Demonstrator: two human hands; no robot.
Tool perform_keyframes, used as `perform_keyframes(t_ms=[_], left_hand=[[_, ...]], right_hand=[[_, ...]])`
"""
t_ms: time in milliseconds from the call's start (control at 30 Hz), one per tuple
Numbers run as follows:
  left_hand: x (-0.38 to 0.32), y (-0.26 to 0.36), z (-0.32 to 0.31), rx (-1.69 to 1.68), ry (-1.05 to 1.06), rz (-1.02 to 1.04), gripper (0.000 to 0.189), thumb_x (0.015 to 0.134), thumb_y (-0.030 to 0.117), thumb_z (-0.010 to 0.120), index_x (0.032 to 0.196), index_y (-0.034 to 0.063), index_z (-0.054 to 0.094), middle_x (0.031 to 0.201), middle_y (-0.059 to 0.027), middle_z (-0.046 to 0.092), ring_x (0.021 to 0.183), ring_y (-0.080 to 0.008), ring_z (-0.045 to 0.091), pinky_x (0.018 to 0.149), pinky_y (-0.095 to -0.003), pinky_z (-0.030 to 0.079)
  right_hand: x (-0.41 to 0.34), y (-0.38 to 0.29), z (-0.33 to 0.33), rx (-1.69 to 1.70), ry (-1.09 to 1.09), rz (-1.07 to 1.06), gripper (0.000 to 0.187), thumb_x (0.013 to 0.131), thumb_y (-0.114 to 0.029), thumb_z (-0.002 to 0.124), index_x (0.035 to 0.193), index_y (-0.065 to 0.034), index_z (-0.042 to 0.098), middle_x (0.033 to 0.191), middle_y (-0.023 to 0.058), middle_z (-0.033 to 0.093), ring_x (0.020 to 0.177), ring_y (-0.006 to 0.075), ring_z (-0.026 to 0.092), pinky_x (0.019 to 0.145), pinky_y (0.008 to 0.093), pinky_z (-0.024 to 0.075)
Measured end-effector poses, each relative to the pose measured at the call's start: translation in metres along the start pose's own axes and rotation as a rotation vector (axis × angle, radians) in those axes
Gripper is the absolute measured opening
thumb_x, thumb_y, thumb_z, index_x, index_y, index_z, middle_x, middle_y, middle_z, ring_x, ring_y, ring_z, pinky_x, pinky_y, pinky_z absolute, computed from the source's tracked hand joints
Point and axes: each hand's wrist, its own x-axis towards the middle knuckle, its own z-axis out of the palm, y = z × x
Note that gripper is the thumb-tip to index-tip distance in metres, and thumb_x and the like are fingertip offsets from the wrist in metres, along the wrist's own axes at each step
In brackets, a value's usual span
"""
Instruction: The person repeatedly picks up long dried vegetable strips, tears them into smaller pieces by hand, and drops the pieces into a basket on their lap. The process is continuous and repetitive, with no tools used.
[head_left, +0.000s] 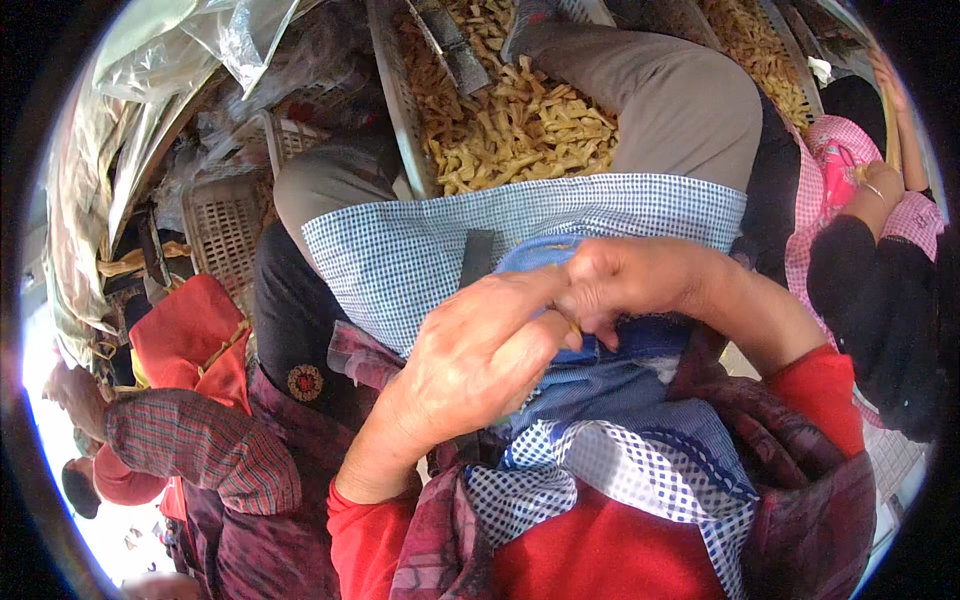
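My left hand (487, 352) and my right hand (630, 277) meet above my lap, fingers curled together. A small yellowish piece (574, 328) shows between the fingertips of both; most of it is hidden and the fingers are blurred. Under them lies the blue cloth over my lap, with a blue-and-white checked apron (420, 240) across my thighs. A dark flat strip (477, 259) rests on the apron. Beyond it, between my legs, a plastic crate (401, 112) holds many yellowish-brown strips (525, 135).
A dark flat bar (454, 52) slants over the crate. Another crate of strips (757, 52) lies at upper right, an openwork basket (225, 225) at left. Clear plastic sheeting (172, 60) hangs at upper left. People sit close on both sides, a plaid sleeve (195, 442) left, a dark sleeve (862, 300) right.
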Motion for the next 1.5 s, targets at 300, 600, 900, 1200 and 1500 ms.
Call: perform_keyframes(t_ms=[300, 600, 900, 1200, 1500], left_hand=[[-0.015, -0.007, 0.021, 0.144, 0.16, -0.178, 0.028, 0.069, -0.013, 0.065, 0.091, 0.0002, 0.054, 0.091, -0.0153, 0.064, 0.08, -0.0296, 0.064, 0.069, -0.0355, 0.053], [-0.02, -0.004, 0.026, 0.049, 0.261, -0.459, 0.027, 0.069, -0.011, 0.061, 0.094, -0.0013, 0.054, 0.089, -0.0166, 0.062, 0.081, -0.032, 0.063, 0.072, -0.037, 0.052], [-0.022, -0.017, 0.027, -0.087, 0.246, -0.544, 0.029, 0.071, -0.009, 0.061, 0.097, -0.0002, 0.054, 0.09, -0.012, 0.059, 0.082, -0.0265, 0.063, 0.072, -0.0336, 0.052], [-0.016, -0.032, 0.006, -0.02, 0.064, -0.2, 0.028, 0.065, -0.004, 0.069, 0.092, 0.0013, 0.063, 0.087, -0.0095, 0.063, 0.077, -0.0265, 0.062, 0.068, -0.0344, 0.052], [-0.029, -0.027, 0.013, -0.388, 0.193, -0.546, 0.011, 0.083, 0.006, 0.067, 0.091, -0.0004, 0.066, 0.085, -0.0076, 0.064, 0.075, -0.0196, 0.06, 0.069, -0.0288, 0.049]], right_hand=[[0.008, -0.001, 0.029, -0.879, 0.572, -0.26, 0.014, 0.078, -0.011, 0.06, 0.083, -0.0023, 0.05, 0.075, 0.0204, 0.06, 0.072, 0.0418, 0.06, 0.062, 0.0461, 0.0465], [0.022, 0.009, 0.037, -0.665, 0.889, -0.425, 0.022, 0.077, -0.005, 0.066, 0.094, -0.0036, 0.053, 0.082, 0.0155, 0.063, 0.075, 0.0356, 0.064, 0.064, 0.0417, 0.051], [0.016, 0.023, 0.011, -0.486, 0.609, -0.452, 0.02, 0.078, -0.01, 0.074, 0.094, -0.0009, 0.067, 0.08, 0.0016, 0.062, 0.07, 0.011, 0.058, 0.064, 0.024, 0.0469], [0.012, 0.018, 0.012, -0.316, 0.491, -0.351, 0.026, 0.081, -0.017, 0.073, 0.095, -0.0004, 0.059, 0.081, 0.0073, 0.062, 0.068, 0.0169, 0.06, 0.062, 0.0305, 0.0493], [0.019, 0.005, 0.025, -0.681, 0.492, -0.249, 0.027, 0.095, -0.028, 0.052, 0.083, -0.0034, 0.053, 0.072, 0.0174, 0.057, 0.07, 0.0383, 0.057, 0.063, 0.0459, 0.0436]])
